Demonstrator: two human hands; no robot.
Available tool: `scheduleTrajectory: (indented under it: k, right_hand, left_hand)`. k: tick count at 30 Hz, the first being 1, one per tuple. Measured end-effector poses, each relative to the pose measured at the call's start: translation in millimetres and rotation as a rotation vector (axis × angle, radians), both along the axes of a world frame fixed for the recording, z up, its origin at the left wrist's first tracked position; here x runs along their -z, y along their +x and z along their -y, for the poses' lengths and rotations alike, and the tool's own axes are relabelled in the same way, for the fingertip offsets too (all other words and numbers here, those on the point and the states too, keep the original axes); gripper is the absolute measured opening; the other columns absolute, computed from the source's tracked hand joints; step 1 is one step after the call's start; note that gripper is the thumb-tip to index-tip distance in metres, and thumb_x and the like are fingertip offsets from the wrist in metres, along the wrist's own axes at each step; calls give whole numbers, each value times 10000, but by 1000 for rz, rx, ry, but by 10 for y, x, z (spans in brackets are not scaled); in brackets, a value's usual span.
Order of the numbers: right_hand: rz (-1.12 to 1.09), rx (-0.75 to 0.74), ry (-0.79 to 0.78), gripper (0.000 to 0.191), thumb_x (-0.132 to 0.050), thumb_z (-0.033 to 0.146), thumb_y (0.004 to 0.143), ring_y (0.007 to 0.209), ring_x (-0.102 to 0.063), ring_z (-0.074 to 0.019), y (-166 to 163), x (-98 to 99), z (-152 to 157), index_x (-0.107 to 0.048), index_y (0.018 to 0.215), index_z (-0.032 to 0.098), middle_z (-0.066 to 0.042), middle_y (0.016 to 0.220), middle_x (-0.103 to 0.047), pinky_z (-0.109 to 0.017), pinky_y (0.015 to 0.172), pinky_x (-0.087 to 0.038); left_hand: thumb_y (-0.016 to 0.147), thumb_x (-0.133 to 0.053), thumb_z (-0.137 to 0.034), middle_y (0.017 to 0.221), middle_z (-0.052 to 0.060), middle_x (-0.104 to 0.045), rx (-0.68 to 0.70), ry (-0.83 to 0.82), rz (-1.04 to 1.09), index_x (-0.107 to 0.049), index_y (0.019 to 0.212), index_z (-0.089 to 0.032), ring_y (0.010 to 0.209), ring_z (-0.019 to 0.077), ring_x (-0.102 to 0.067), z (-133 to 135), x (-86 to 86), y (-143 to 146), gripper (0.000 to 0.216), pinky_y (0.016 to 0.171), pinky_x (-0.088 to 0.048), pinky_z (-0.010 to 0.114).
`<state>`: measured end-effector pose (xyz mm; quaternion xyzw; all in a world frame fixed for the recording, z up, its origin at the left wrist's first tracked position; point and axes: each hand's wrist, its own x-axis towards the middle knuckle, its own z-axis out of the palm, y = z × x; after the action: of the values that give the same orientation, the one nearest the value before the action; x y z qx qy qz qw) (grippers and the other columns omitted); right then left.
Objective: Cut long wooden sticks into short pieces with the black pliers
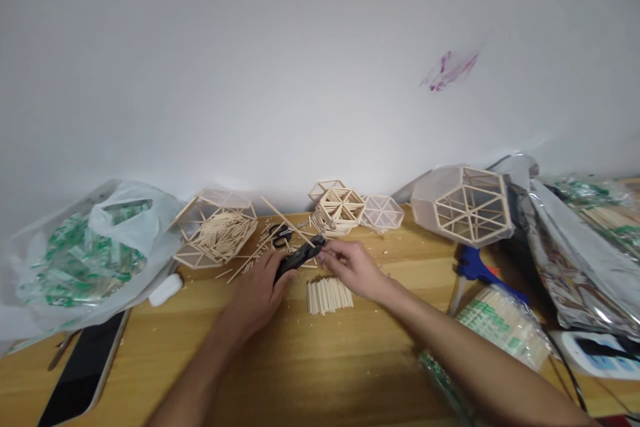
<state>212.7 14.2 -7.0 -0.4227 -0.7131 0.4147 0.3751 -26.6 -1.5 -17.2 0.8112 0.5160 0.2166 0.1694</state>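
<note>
Wooden frame (251, 209), apparently serving as bin for loose sticks (220, 235); left hand (259, 288), closed round black plier-like tool (297, 260), seemingly for leverage; long stick (287, 220), slanting to the tool's head; short sticks (329, 295), lined up nearby, probably for easy reach; right hand (354, 268), fingertips beside tool's head, whether pinching stick cannot tell

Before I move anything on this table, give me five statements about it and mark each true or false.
1. The left hand holds a black tool. True.
2. The right hand is close to the tool's far end. True.
3. A stack of short sticks lies between the tool and the wall. False: the stack lies on the person's side of the tool.
4. A phone lies left of both hands. True.
5. The phone touches the tool. False: they lie well apart.
</note>
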Motion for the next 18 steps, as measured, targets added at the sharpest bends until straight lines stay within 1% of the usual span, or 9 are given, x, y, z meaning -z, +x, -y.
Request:
scheduleTrajectory:
  k: [2,4,6,8,13,16,18]
  right_hand:
    - [-2,-5,2,369,-509,397,1003,607,-478,-127,-11,-10,14,-601,735,161,6,641,-561,-249,594,-350]
    - [-34,-19,-16,385,-508,401,1001,586,-429,-115,-20,-24,27,-570,705,163,23,613,-496,-246,571,-324]
    - [-90,-56,-64,401,-509,421,999,573,-384,-105,-19,-44,36,-545,692,164,34,607,-443,-243,547,-294]
    - [-147,-112,-127,413,-520,454,992,563,-365,-99,-6,-66,35,-544,701,161,40,611,-429,-243,531,-274]
    - [-339,-230,-311,434,-596,542,942,569,-383,-98,17,-112,25,-606,768,144,40,610,-461,-243,536,-284]
    - [-429,-298,-420,432,-643,547,914,540,-364,-90,3,-117,30,-632,780,137,52,575,-448,-241,530,-282]
    - [-454,-320,-456,426,-664,540,903,531,-358,-86,-10,-115,37,-643,787,131,54,571,-450,-241,528,-275]
  left_hand:
    - [1023,-409,-431,1148,92,-675,-11,-2,1,-587,1192,-211,1029,241,-658,12,-17,13,329,885,-521,389]
    - [1025,-391,-447,1088,83,-691,-22,-12,-4,-599,1146,-212,957,237,-673,29,-36,29,336,824,-522,373]
    - [1024,-382,-460,1041,74,-707,-31,-14,-13,-609,1110,-214,905,237,-680,47,-50,42,345,777,-513,362]
    - [1021,-383,-460,1026,70,-719,-37,-4,-22,-619,1096,-219,887,239,-684,63,-57,49,346,754,-504,352]
    - [1004,-410,-436,1036,68,-732,-18,48,21,-631,1122,-220,892,236,-688,85,-54,37,331,759,-508,341]
    - [994,-425,-423,1039,69,-731,4,74,68,-628,1143,-211,899,229,-686,96,-50,16,329,781,-514,337]
    - [991,-430,-420,1049,75,-727,18,88,83,-626,1154,-207,913,227,-682,105,-47,3,333,796,-517,335]
